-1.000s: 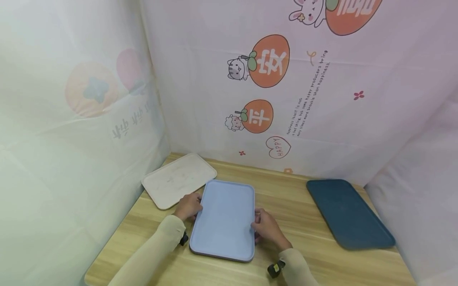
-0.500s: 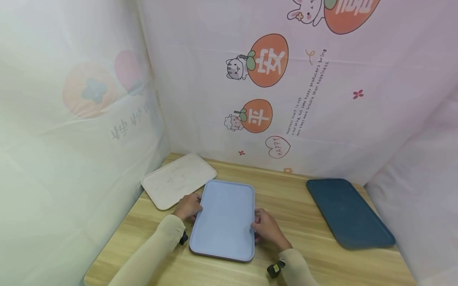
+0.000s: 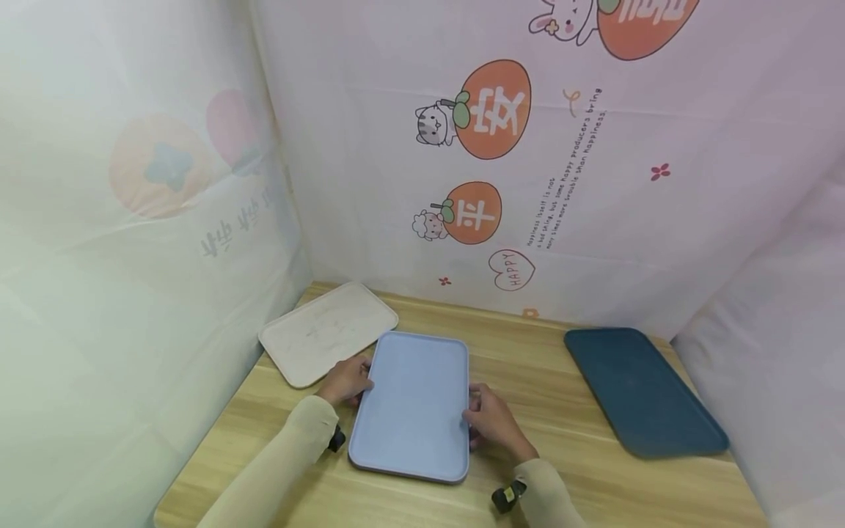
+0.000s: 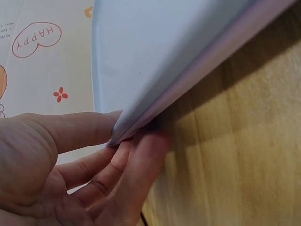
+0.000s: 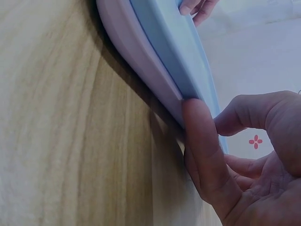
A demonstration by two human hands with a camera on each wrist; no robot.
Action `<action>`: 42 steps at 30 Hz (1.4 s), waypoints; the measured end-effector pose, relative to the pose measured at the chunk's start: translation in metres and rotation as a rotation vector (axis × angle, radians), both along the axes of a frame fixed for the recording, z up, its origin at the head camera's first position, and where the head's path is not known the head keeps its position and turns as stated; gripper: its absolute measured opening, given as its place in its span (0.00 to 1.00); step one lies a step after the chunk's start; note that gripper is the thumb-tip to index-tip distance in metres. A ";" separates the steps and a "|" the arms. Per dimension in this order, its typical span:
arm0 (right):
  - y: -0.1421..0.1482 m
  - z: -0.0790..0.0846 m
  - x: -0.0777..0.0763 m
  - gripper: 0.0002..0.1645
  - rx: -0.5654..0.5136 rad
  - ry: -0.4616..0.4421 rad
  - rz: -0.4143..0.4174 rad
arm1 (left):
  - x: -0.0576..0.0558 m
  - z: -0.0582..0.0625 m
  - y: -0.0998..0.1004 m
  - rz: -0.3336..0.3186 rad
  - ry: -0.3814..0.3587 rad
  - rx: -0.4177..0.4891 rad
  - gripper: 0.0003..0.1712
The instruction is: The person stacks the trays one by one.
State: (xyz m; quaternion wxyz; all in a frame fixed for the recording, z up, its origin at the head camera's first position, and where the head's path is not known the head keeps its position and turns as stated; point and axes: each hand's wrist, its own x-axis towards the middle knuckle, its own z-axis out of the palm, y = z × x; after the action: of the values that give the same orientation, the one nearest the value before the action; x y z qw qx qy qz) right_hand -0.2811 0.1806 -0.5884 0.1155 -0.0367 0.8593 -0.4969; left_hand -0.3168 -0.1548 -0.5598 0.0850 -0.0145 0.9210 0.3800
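A light blue rectangular tray point(image 3: 412, 407) lies in the middle of the table, its short side towards me. Beneath it the right wrist view shows a pinkish tray point(image 5: 136, 52), stacked edge to edge; from the head it is almost wholly hidden. On the left long side, my left hand point(image 3: 346, 381) pinches the rim, thumb on top and fingers underneath. Opposite it, my right hand point(image 3: 491, 418) pinches the right long side, with the thumb point(image 5: 230, 117) at the blue rim and a finger against the edges of both trays. Whether the stack is slightly raised I cannot tell.
An off-white tray point(image 3: 326, 334) lies slantwise at the back left, close to the blue one. On the right lies a dark teal tray point(image 3: 643, 392) near the table's edge. Printed white curtains point(image 3: 370, 183) enclose the wooden table point(image 3: 528, 367) at the back and sides.
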 end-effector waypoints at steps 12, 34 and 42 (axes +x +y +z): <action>0.004 0.003 0.002 0.39 0.004 0.016 -0.001 | -0.006 -0.008 0.003 0.006 -0.018 0.053 0.27; -0.037 0.036 -0.021 0.31 0.051 0.134 -0.016 | -0.015 0.004 -0.049 0.136 -0.068 0.205 0.25; -0.054 0.038 -0.026 0.31 0.026 0.111 0.008 | -0.017 0.001 -0.078 0.167 -0.057 0.157 0.24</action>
State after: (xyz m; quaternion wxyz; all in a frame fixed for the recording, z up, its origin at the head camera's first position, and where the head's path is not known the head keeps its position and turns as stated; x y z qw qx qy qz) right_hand -0.3073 0.1264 -0.5501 0.0701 -0.0660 0.8707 -0.4824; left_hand -0.3343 -0.2328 -0.5591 0.0802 -0.0954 0.8813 0.4559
